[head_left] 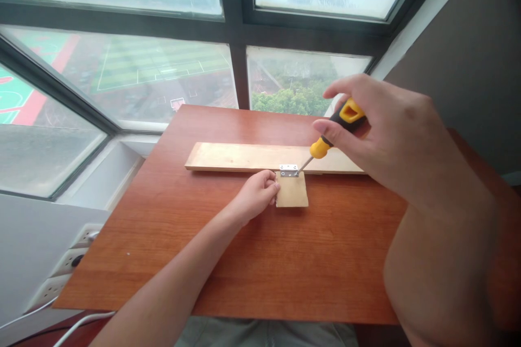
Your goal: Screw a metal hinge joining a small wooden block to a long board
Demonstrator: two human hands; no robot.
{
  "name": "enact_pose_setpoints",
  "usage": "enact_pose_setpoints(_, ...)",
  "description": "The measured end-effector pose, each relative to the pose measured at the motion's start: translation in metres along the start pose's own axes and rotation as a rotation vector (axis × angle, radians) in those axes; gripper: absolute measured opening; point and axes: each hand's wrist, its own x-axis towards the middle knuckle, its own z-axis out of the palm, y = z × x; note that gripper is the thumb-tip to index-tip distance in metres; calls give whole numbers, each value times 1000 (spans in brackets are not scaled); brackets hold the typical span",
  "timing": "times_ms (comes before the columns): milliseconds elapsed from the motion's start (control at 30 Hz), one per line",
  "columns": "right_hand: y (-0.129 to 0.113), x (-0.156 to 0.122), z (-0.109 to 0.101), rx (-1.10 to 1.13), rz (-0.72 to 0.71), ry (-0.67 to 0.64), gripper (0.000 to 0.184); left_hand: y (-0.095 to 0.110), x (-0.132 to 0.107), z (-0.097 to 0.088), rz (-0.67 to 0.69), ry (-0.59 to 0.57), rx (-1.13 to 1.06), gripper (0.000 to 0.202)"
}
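My right hand (378, 124) is closed around the yellow and black handle of a screwdriver (319, 147). The screwdriver's shaft slants down to the left, and its tip meets the right end of a silver hinge (288, 171). One leaf of that hinge lies on a small square wooden piece (292, 192), the other toward a long pale wooden board (236, 156). With fingers curled, my left hand (260, 191) pinches the left edge of the small piece. Part of the long board is hidden behind my right hand.
Everything lies on a reddish-brown wooden table (244, 260). Large windows with dark frames (234, 21) rise behind it. Power sockets (67, 263) and a white cable (83, 325) are by the table's left edge. A grey wall (459, 59) stands at the right.
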Motion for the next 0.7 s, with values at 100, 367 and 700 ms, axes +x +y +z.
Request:
enact_pose_setpoints(100,-3,0,0,70,20,-22,36,0,0,0,-4,3,-4,9)
enact_pose_setpoints(367,0,-3,-2,82,-13,-48,52,-1,1,0,-2,5,1,10)
enact_pose_setpoints(700,3,-1,-2,84,-24,-26,46,-5,3,-1,14,3,-10,11)
